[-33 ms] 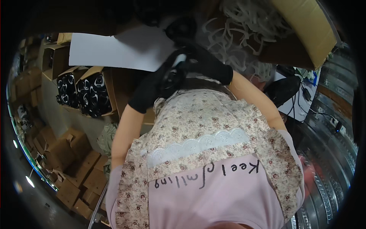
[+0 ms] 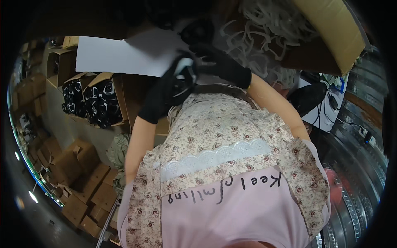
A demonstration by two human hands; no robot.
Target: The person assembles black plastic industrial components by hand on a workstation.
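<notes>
Both my hands wear black gloves over the work surface just in front of my apron. My left hand [image 2: 159, 97] is closed around a black plastic part [image 2: 186, 84] with a rounded outline and a pale, glossy curved area on it. It is tilted up, and its exact kind I cannot make out. To its right, my right hand [image 2: 226, 68] reaches leftward with its fingers apart, seemingly holding nothing. Just beyond those fingers lies another dark part [image 2: 197, 32], partly in shadow.
A white sheet [image 2: 120, 56] covers the surface at left. Translucent curved strips [image 2: 264, 39] pile up at right beside an open cardboard box flap [image 2: 335, 33]. Boxes of black parts [image 2: 101, 101] stand lower left, with cartons [image 2: 74, 165] beyond. Cables [image 2: 331, 111] trail at right.
The part in my left hand has turned, showing more of its pale area, and shifted slightly left. My right hand has come away from it, its fingers spreading.
</notes>
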